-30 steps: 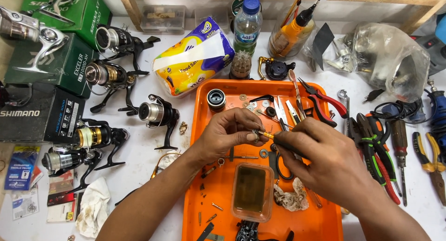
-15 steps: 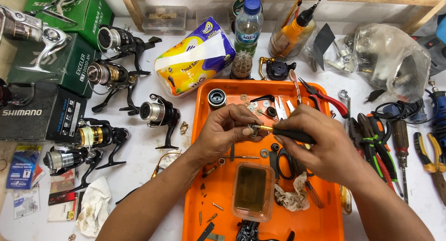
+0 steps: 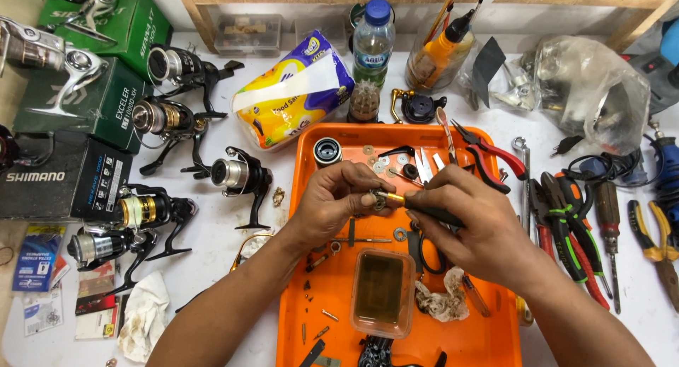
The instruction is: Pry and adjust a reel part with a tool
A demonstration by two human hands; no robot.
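White bench under a wooden shelf frame, crowded with gear, and an orange tray [image 3: 475,346] sits in the middle of it. Over the tray the left hand [image 3: 332,201] is curled shut, its fingertips pinching a small metal part [image 3: 380,198] that looks brass and grey, though it is too small to say more. The right hand [image 3: 477,229] is closed round a dark-handled tool [image 3: 433,213], maybe a screwdriver, whose brass tip meets the part. The tool lies nearly level, long axis running right to left, tip pointing left and slightly up the picture toward the left fingers. Both sit above the tray's upper middle, among loose washers [image 3: 400,234] and screws. A clear tub [image 3: 382,290] of brownish liquid stands below the hands, with a dirty rag [image 3: 442,303] just beside it. Left of the tray lie several reels [image 3: 237,176], and beyond them, at the far left, green boxes [image 3: 78,91] stacked over a black box [image 3: 60,179], all oblong with pale lettering. A soft yellow and purple tissue pack [image 3: 293,91] with a white band lies tilted above the tray, near a clear bottle [image 3: 373,38] with a blue cap and label. Small blue and white card packets [image 3: 35,257] lie at lower left. Pliers [image 3: 566,225] and screwdrivers [image 3: 608,218] line the right side.
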